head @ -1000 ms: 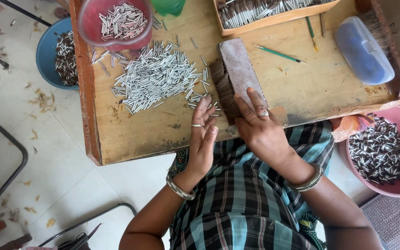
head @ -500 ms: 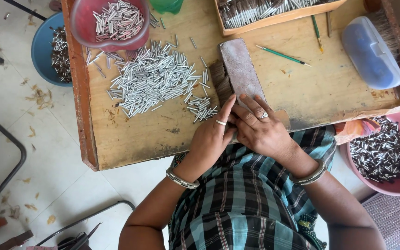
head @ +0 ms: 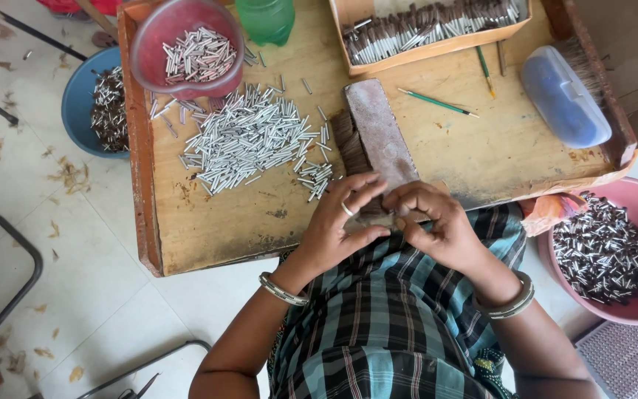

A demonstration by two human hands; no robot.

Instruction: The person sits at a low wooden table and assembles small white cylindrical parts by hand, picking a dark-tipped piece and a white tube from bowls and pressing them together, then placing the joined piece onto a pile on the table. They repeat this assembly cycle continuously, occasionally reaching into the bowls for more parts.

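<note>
1. The left hand (head: 337, 225) and right hand (head: 437, 225) meet at the near end of a flat block (head: 375, 133) on the wooden bench (head: 215, 222).
2. A heap of small silver tubes (head: 249, 137) lies left of the block.
3. A pink bowl (head: 186, 44) holds more tubes.

Our workplace: a low board over a pale floor.

We sit at a worn wooden board (head: 208, 236) with a raised left edge, set over a pale tiled floor (head: 46, 281) littered with brown shavings; a bent dark metal frame (head: 9, 295) lies at our left, in soft even daylight.
</note>
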